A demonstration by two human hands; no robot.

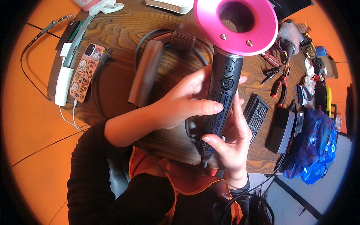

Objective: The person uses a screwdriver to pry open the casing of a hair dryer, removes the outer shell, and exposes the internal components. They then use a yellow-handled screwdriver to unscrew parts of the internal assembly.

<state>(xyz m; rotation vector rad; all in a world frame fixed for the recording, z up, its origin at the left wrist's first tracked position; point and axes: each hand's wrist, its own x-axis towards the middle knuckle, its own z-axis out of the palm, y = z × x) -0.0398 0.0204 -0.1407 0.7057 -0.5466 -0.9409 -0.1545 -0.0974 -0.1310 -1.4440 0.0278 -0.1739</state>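
Observation:
I hold a hair dryer upright over a round wooden table (120, 33). Its pink ring-shaped head (237, 25) is at the top, and its dark grey handle (224, 88), with its inner parts bared, runs down between my hands. My left hand (183, 99) wraps the handle from the left, thumb across its front. My right hand (230, 137) grips the handle's lower end from the right. A loose grey handle sleeve (146, 73) and a perforated filter cage (183, 40) lie on the table to the left.
A phone in a sticker-covered case (85, 71) and a white charger (63, 80) lie at the table's left. Red-handled pliers (279, 86), a screwdriver-bit set (256, 114) and a black box (281, 129) lie on the right, with a blue plastic bag (313, 146) beyond.

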